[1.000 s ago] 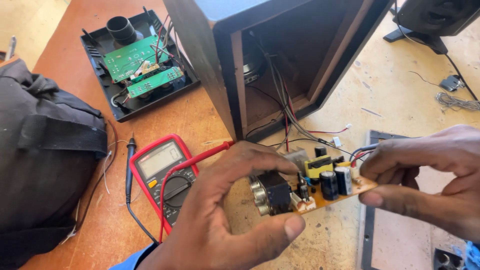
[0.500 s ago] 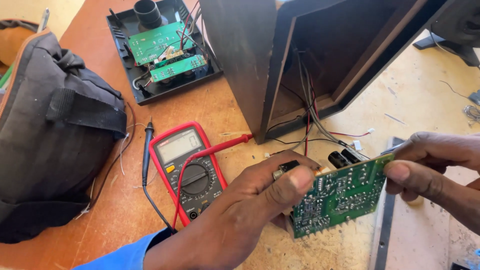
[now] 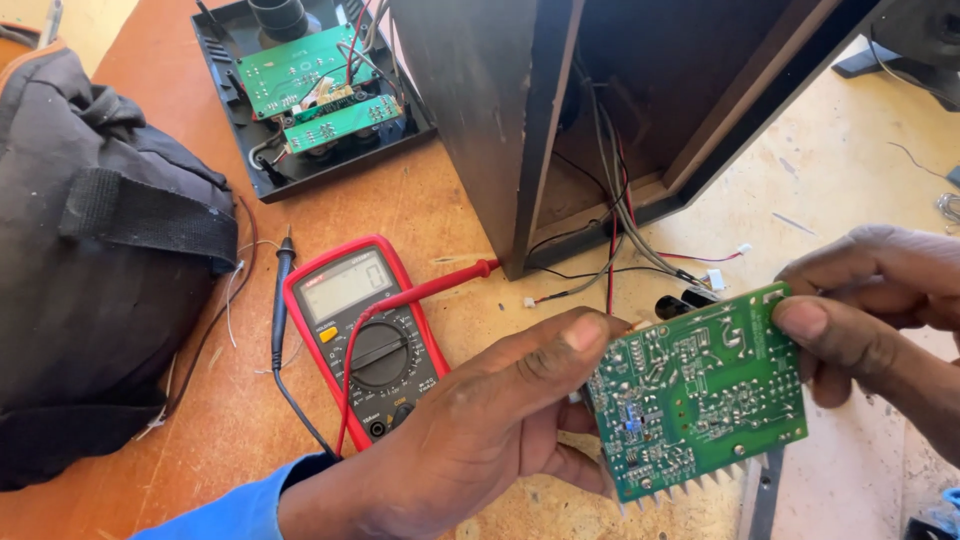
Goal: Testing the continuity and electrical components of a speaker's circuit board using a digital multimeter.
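I see both hands gripping one green circuit board (image 3: 700, 395), held up over the counter (image 3: 130, 470) at the lower right of my view. The board is a flat, roughly square panel with its solder side facing me: glossy green, dotted with silver joints and pale traces. It is tilted, its upper edge rising toward the right, and its longer side runs about left to right. A row of small metal teeth shows along its lower edge.

My left hand (image 3: 480, 440) is clenched on the board's left edge, thumb pressed on the upper left corner, the other fingers (image 3: 570, 465) curled behind. My right hand (image 3: 870, 300) pinches the upper right corner, thumb on the face. A blue sleeve (image 3: 235, 510) covers the left wrist.

Thin red, black and grey wires (image 3: 615, 240) run from behind the board into an open dark wooden box (image 3: 520, 110) standing just beyond it.

To the left lies a red multimeter (image 3: 365, 335) with a grey screen and black dial, its red probe (image 3: 440, 290) and black probe (image 3: 282, 285) lying beside it. A black plastic tray (image 3: 270, 175) farther back holds two smaller green boards. A black fabric bag (image 3: 100, 260) slumps at the far left.

The counter is worn orange-brown wood, scuffed; on the right the surface is pale and dusty.
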